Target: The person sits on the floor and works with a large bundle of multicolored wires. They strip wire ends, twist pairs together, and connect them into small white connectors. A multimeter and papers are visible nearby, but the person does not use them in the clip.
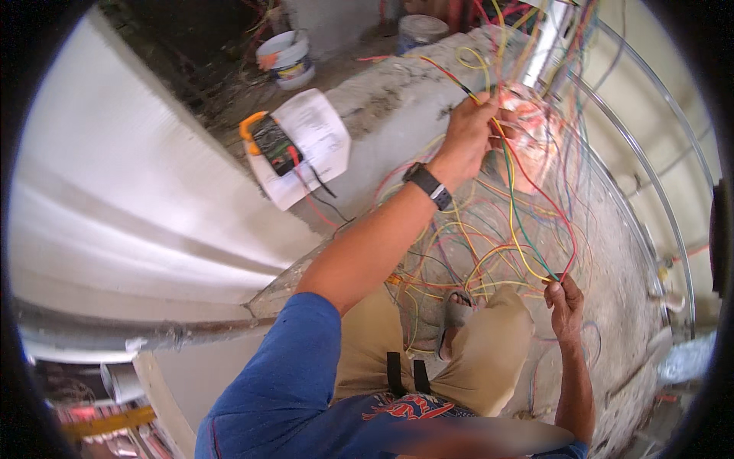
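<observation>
My left hand [468, 136], with a dark watch [428, 186] on its wrist, is closed around a bundle of thin electrical wires [511, 183] in red, yellow and green. Loose ends of the bundle stick out past it to the upper left, with black tape near them. Lower down on the right, my right hand [564, 306] pinches the same wires, which hang in a loop between the two hands. Just beyond my left hand stands a crumpled whitish-and-red wrapped bundle [527, 141], partly hidden by fingers and wires.
A clamp meter [275, 144] with an orange jaw lies on a white printed sheet [325, 122] on a ledge, its leads trailing down. Tangled wires [459, 237] spread over the concrete floor. White buckets [287, 57] stand behind. Curved metal conduits [642, 153] run along the right wall.
</observation>
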`<state>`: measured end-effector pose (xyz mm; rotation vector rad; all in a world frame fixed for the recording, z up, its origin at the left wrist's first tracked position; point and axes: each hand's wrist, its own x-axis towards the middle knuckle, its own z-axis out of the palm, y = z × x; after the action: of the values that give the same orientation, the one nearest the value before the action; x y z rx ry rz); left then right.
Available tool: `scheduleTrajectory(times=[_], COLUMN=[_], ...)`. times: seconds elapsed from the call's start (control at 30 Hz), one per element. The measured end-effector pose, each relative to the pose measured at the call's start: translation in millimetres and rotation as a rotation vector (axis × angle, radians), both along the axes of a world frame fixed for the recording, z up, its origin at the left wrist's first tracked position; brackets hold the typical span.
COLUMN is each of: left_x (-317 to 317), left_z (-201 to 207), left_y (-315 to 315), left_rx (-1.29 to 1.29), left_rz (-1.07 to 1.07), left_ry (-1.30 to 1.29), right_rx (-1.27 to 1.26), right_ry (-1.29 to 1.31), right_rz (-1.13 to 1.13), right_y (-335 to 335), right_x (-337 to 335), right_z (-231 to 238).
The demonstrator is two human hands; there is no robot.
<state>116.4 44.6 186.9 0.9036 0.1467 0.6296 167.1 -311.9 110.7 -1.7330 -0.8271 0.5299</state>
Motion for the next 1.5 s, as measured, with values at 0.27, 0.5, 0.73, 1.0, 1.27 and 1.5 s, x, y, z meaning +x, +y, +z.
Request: scheduleTrajectory(times=[0.27,0.5,0.73,1.0,1.27,1.5], left_x=[-8.2,-2.2,-22.1,-24.2,8.2,50.4], left_z=[37.3,38.5,-52.0,-65.8,-14.6,-10.8], left_y=[55.6,113.1,109.7,149.7,185.4,255.4], left_rx=[0.047,0.118,0.218,1.229,2.135,2.159], left_rz=[0.245,0.163,0.388,0.998,1.191,0.356], left_ry=[0.056,0.155,0.513,0.811,0.618,1.08], right_rx=[0.044,0.24,0.217,0.231,0.238,0.404], right_ry=[-0.044,-0.077,-0.173,-0.486,-0.343,-0.181], right_rz=[0.028,-0.017,0.045,-0.096,0.314,0.362], right_y=[86.8,203.7,346.5,438.2,442.1,431.2], right_x=[15.2,53.3,86.9,107.6,124.4,120.5], right_z=[19.6,19.0,-9.9,3.5,29.6,14.4])
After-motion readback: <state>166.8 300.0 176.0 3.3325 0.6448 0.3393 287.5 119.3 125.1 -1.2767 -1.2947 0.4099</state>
